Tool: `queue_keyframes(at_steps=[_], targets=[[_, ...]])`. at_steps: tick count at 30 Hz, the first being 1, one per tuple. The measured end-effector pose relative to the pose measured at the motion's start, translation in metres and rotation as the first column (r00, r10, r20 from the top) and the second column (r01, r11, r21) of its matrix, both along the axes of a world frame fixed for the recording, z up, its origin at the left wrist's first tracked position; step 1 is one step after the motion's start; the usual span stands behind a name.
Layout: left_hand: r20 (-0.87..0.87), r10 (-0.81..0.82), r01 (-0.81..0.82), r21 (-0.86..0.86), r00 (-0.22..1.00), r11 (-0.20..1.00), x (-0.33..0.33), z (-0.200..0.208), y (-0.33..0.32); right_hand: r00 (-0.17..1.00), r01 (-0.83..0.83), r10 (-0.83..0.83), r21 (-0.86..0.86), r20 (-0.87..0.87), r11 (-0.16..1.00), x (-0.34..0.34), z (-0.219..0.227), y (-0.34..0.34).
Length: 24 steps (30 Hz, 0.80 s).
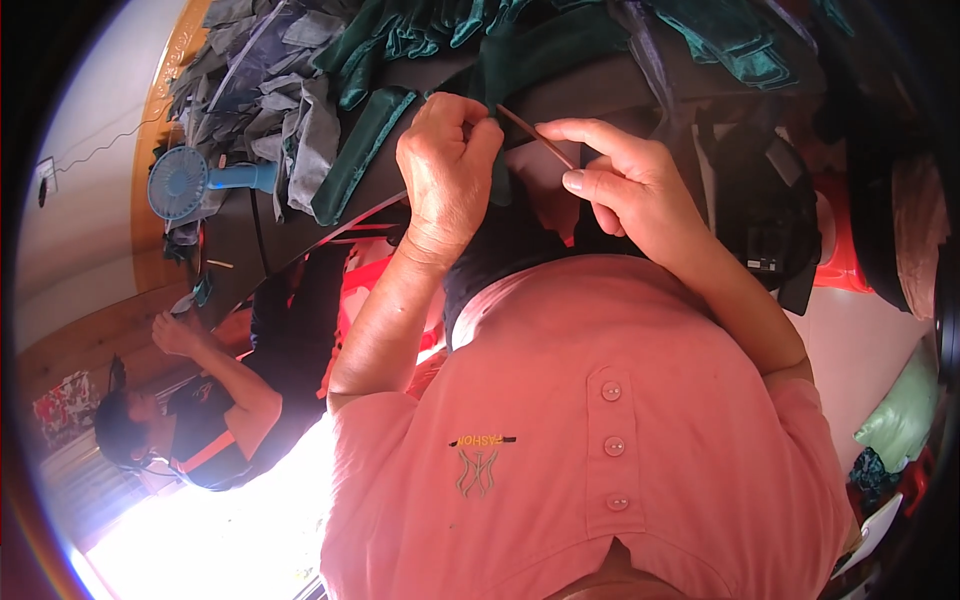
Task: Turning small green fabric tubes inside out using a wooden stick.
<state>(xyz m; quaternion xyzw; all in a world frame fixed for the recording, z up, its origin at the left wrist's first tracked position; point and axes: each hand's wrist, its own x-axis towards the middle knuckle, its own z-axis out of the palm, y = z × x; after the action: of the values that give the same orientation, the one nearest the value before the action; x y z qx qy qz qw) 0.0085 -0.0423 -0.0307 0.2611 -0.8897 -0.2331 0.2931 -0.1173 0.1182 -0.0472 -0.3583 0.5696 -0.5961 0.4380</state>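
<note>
My left hand (450,165) is closed, its thumb and fingers pinching a dark green velvet strip (497,85) near the table's front edge. Part of that strip hangs below the fingers, and the gripped part is hidden. Just to the right, my right hand (630,185) is closed on a thin brown stick (537,136), held between thumb and forefinger. The stick slants up and left, its tip at the green velvet beside my left fingers; whether the tip is inside the fabric I cannot tell. A flat green velvet piece (362,155) lies left of my left hand.
Grey fabric pieces (285,100) are heaped at the far left, and more green velvet (725,45) lies at the far right. A small blue fan (180,184) stands by the grey heap. At left another person (215,400) works with their hands at the dark table (235,235).
</note>
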Motion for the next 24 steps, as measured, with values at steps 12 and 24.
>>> queue_keyframes(at_steps=[12, 24], targets=[[-0.431, 0.048, 0.239, 0.586, 0.901, 0.774, 0.006, 0.028, 0.020, 0.986, 0.010, -0.060, -0.303, -0.157, 0.953, 0.000, 0.008, 0.004], [-0.627, 0.156, 0.501, 0.727, 0.763, 0.469, 0.001, 0.039, 0.035, 0.981, 0.053, -0.112, -0.345, -0.156, 0.937, 0.014, 0.024, 0.007]])
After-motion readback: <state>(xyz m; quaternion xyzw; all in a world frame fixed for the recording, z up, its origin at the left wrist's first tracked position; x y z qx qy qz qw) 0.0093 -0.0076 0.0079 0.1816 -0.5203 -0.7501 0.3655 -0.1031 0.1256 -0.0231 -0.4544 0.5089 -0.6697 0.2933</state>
